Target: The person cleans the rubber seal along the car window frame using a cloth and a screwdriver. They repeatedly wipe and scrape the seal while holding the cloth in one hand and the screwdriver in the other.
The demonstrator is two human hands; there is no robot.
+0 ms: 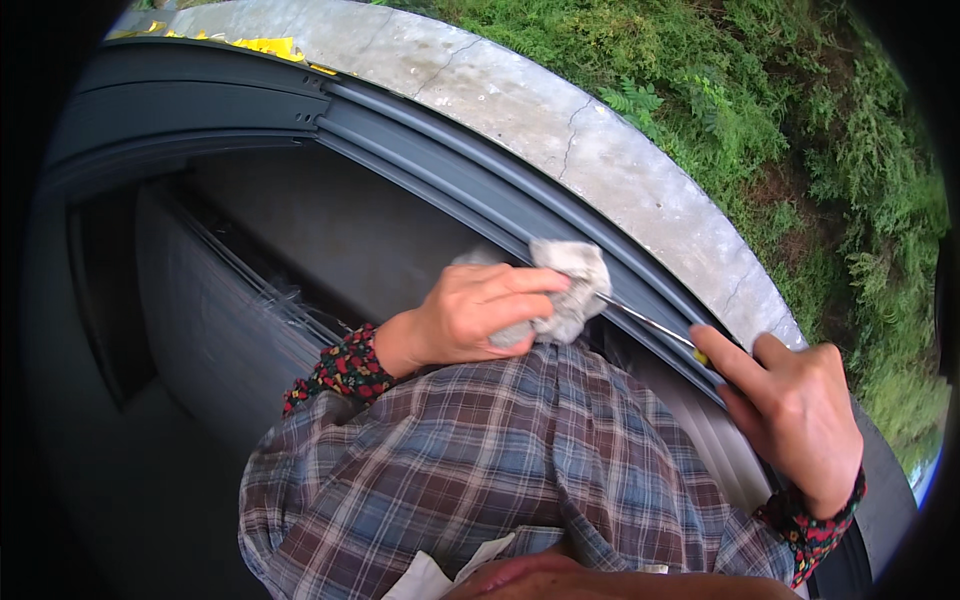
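Observation:
A crumpled off-white cloth [574, 285] is pinched in my left hand [480, 307], just over the inner edge of a dark grey metal window frame track [480, 199]. My right hand [799, 409] is closed around the handle of a thin metal-shafted tool [649, 320], perhaps a screwdriver; a bit of yellow handle shows between the fingers. The shaft points left across the track, and its tip reaches the cloth, where the end is hidden. Both wrists have dark floral cuffs.
Outside the frame runs a cracked concrete ledge [517, 97], with green plants [720, 97] beyond it. Torn yellow tape [270, 47] lies by the far frame corner. Indoors, a large flat panel [225, 300] with loose clear film stands at the left.

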